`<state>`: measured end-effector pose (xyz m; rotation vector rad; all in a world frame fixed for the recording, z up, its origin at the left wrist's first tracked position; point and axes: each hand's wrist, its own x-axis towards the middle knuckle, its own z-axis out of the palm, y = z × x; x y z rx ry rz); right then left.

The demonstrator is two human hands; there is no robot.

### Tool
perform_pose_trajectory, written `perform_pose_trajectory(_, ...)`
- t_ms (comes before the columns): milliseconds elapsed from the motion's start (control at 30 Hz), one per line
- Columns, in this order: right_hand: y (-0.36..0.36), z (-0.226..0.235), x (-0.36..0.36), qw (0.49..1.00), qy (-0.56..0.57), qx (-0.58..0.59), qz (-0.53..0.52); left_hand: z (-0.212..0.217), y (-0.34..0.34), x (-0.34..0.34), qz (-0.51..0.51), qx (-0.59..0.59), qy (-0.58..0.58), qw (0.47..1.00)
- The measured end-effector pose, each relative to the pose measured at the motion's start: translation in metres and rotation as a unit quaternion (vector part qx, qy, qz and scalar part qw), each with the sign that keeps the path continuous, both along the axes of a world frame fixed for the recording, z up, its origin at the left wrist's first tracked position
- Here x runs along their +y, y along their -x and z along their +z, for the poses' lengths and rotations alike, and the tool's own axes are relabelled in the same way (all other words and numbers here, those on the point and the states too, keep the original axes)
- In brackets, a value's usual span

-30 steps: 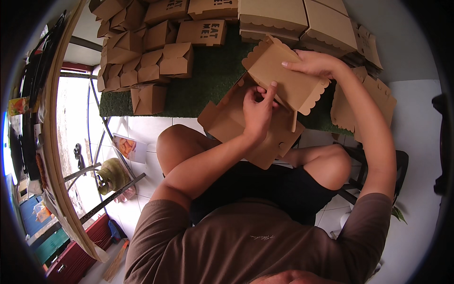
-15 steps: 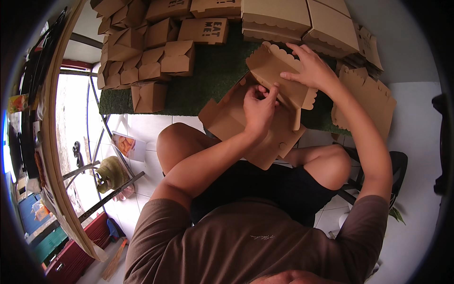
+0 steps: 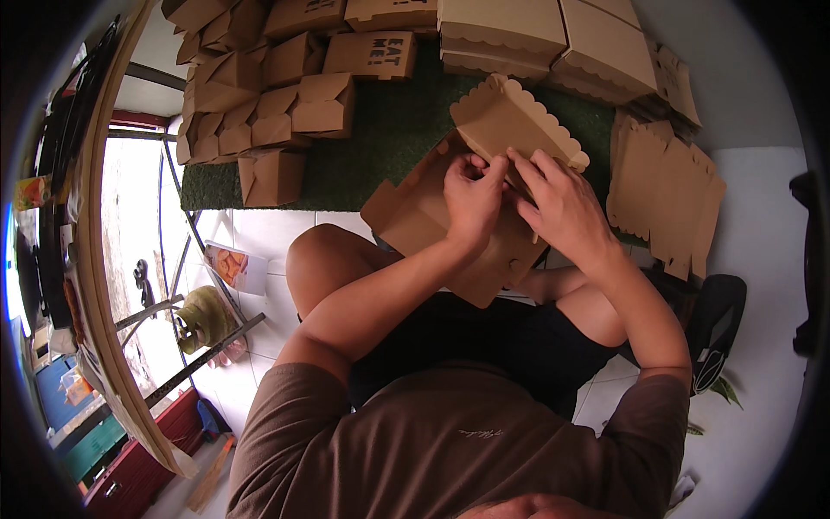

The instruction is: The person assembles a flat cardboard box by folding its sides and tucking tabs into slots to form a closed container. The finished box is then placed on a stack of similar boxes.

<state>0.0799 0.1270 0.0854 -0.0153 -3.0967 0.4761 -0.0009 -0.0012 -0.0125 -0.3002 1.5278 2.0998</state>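
A brown cardboard box (image 3: 510, 117), partly folded, lies over my lap and the near edge of the green table. Its scalloped flap stands up at the far side, while a flat panel (image 3: 406, 216) spreads toward my knees. My left hand (image 3: 474, 195) pinches the box near its middle fold, thumb and fingers together. Right beside it, my right hand (image 3: 562, 203) grips the same fold with bent fingers, close to the scalloped flap's lower end. What lies under the fingertips is hidden.
Folded brown boxes (image 3: 324, 105) stand in rows at the table's left. Larger scalloped boxes (image 3: 501, 30) are stacked at the back. Flat unfolded cardboard (image 3: 666, 195) lies at the right. A green gas cylinder (image 3: 207, 320) stands on the floor at left.
My right hand has come down from the scalloped flap's far edge to the fold beside my left hand. My left hand has barely moved.
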Motion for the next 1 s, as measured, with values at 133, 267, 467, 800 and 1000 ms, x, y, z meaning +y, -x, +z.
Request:
perform_pose_trajectory(133,-0.004,-0.017,-0.008,0.997,-0.061,0.052,0.012,0.001,0.003,0.000,0.000,0.008,0.031,0.999)
perform_pose_trajectory(267,-0.006,-0.019,-0.008,0.991,-0.113,0.068,0.028,0.006,0.008,-0.001,-0.005,0.005,0.032,0.999)
perform_pose_trajectory(467,-0.006,-0.021,-0.006,0.987,-0.137,0.072,0.037,0.013,0.016,-0.001,-0.003,-0.012,0.004,1.000)
perform_pose_trajectory(800,-0.007,-0.026,-0.006,0.990,-0.103,0.081,0.042,0.013,0.015,0.000,0.003,-0.006,-0.018,1.000)
perform_pose_trajectory(1000,-0.005,-0.022,-0.007,0.994,-0.048,0.092,0.016,0.007,0.015,0.000,-0.001,0.004,-0.027,1.000)
